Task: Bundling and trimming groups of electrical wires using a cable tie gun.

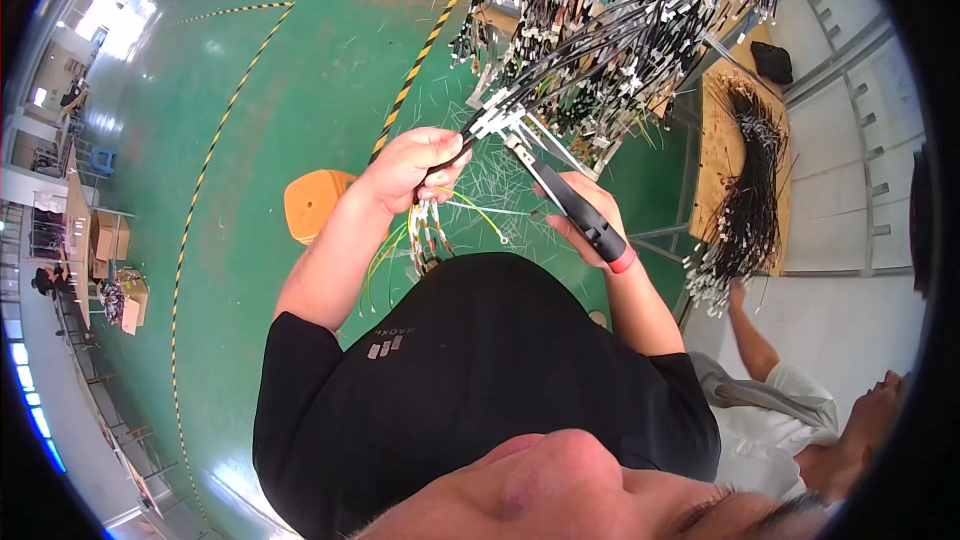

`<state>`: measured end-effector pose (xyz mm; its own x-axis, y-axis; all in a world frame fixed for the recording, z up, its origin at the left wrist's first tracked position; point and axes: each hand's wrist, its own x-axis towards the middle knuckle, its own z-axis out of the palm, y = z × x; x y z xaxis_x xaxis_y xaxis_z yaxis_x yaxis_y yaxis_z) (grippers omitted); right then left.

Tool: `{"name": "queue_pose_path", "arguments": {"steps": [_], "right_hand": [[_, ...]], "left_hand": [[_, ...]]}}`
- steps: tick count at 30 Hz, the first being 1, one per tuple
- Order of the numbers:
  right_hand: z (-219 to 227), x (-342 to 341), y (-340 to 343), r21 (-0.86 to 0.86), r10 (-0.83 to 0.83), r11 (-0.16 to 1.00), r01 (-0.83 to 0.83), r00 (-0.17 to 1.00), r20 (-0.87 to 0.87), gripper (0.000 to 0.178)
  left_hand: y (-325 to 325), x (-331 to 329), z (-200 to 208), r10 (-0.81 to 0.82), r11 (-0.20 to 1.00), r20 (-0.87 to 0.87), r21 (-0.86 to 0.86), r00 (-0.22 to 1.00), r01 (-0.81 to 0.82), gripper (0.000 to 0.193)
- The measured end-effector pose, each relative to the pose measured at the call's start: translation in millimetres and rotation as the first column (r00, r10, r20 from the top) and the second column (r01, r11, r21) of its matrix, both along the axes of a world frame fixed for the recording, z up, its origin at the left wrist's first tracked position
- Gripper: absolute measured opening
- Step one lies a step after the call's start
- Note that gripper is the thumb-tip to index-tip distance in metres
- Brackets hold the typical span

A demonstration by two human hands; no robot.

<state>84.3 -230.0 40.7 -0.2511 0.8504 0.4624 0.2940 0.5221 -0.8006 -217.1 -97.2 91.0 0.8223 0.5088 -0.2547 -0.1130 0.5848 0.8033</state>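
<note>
My left hand (418,162) is closed round a bundle of black cables (462,146). Below the fist hang its loose ends, among them white-sleeved wires (428,230) and a yellow-green wire (478,208) with a ring terminal. Just beyond the fist, white cable ties (494,116) and white connectors sit on the bundle. A black cable tie gun (570,198) with a metal nose and a red end rests in my right hand (590,215), whose fingers wrap it. The nose of the gun is close to the ties; whether it touches them I cannot tell.
A dense hanging mass of cable harnesses (610,40) fills the area ahead. To the right, more black cables lie on a wooden table (715,130), where a co-worker's hand (738,295) reaches. An orange stool (312,202) stands at left. Cut tie scraps (500,180) litter the green floor.
</note>
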Motion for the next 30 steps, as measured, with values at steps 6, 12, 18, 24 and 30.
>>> {"name": "queue_pose_path", "arguments": {"steps": [6,12,18,24,30], "right_hand": [[-1.5,-4.8,1.1,0.026,-0.073,0.997,0.073,0.997,0.012,0.035],[9.6,-8.2,-2.2,-0.034,0.028,0.999,-0.028,1.000,-0.013,0.037],[-9.0,-7.4,-5.8,-0.007,-0.203,0.978,0.207,0.964,0.173,0.018],[-4.7,0.5,-22.6,0.262,-0.371,0.924,0.278,0.820,0.436,0.033],[-15.5,12.2,-26.1,0.217,-0.466,0.877,0.430,0.871,0.157,0.041]], "left_hand": [[0.3,12.6,5.6,0.017,0.974,-0.199,0.225,0.980,0.029,0.033],[-0.7,1.8,6.1,0.084,0.943,-0.279,0.332,0.957,0.014,0.026],[11.5,3.6,-3.9,0.035,0.958,-0.249,0.285,0.968,0.039,0.026],[4.8,15.0,-2.0,0.129,0.956,-0.240,0.289,0.962,-0.056,0.025],[6.5,25.1,-6.7,0.117,0.894,-0.281,0.448,0.953,0.023,0.011]]}}
